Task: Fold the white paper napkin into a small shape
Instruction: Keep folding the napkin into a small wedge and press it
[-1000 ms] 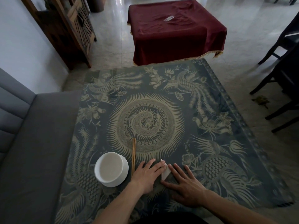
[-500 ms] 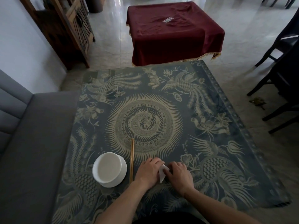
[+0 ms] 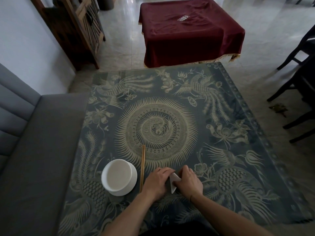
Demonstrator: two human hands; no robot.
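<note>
With both hands closed in on the white paper napkin (image 3: 173, 182), I read this as mid-fold, late in the sequence: what shows is already a small pointed wedge. It sits at the near edge of the dark patterned table top (image 3: 221, 116), pinched between my 2 hands, only a narrow white sliver visible between them. Left hand (image 3: 157, 182) is curled over the napkin's left side, fingers bent and gripping it. Right hand (image 3: 188, 181) clamps the right side, knuckles up. Whether the wedge is lifted or flat on the table, can't tell. Next move, my guess: press the crease down hard, then tuck or fold the lower tip. Thin paper, so light pressure. Round white ceramic bowl (image 3: 119, 177) and pair of wooden chopsticks (image 3: 142, 167) sit just left, apart from the work.
</note>
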